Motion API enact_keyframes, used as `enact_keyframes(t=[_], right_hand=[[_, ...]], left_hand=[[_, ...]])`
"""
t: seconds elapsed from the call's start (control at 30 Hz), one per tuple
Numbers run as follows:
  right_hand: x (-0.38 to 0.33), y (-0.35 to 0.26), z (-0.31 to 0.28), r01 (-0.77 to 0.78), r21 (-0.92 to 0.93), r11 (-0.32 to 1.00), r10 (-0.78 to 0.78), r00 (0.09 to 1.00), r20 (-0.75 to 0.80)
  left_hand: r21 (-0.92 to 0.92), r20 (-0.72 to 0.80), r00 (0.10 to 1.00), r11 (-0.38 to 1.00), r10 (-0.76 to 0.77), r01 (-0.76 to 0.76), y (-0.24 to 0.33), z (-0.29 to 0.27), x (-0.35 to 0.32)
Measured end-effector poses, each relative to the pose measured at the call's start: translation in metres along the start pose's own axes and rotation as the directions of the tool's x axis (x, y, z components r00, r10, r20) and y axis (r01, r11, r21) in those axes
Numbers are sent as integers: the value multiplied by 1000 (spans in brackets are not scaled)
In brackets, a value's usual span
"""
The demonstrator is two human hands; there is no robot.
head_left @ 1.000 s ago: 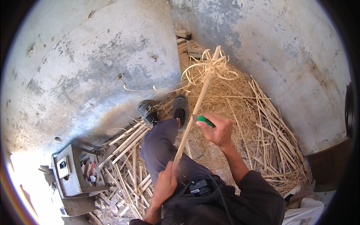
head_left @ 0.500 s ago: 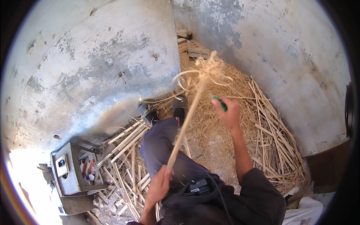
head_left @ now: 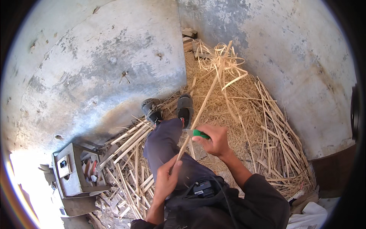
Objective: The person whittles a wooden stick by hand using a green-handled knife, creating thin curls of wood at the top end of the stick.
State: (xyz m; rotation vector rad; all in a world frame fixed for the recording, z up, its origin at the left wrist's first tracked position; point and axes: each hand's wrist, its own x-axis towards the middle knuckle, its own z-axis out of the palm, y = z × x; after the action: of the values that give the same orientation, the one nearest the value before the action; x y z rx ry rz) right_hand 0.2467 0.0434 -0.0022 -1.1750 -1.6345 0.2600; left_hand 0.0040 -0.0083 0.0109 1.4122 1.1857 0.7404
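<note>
I have the left hand (head_left: 166,178) just past 6 o'clock, its fingers and thumb closed around the lower end of a pale strip (head_left: 206,101) that looks like split wood or cane. From that grip I follow the strip over the trousered leg (head_left: 166,141) and up through the middle of my view towards 1 o'clock, where its far end carries a loose tangle of thin curls (head_left: 225,61). At 4 o'clock, not far from centre, I see the right hand (head_left: 214,140) wrapped firmly around the green handle of a small knife (head_left: 201,134); its short blade lies across the strip, a little above the left hand, and seems to touch it, though from this one angle I cannot tell how deep the edge sits. Two dark shoes (head_left: 185,108) rest around the centre and towards 9 o'clock. Beneath the strip I see a bed of fine shavings (head_left: 217,114) covering the floor, with a heap of long strips (head_left: 274,133) at 3 o'clock and scattered cut pieces (head_left: 127,158) near 8 o'clock, beside a worn wooden stool (head_left: 72,183). Patchy grey-white walls (head_left: 106,57) rise at 10 and 2 o'clock.
</note>
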Motion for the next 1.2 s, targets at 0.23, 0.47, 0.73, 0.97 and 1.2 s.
enact_keyframes(t=[0.23,0.47,0.73,0.97,1.2], right_hand=[[-18,-4,9,69,-59,996,-66,997,46],[-22,-8,12,114,-68,991,-112,993,34],[-20,-13,8,101,-108,989,-101,995,3],[-14,-9,4,55,-99,994,-64,995,-82],[-12,-3,3,72,-163,984,-87,992,-89]], left_hand=[[1,-14,997,997,72,-72,17,-3,5],[2,-59,993,994,107,-107,23,-1,7],[36,-94,991,995,99,-96,28,1,4],[31,-136,985,994,109,-106,21,4,1],[8,-137,989,998,59,-58,22,4,1]])
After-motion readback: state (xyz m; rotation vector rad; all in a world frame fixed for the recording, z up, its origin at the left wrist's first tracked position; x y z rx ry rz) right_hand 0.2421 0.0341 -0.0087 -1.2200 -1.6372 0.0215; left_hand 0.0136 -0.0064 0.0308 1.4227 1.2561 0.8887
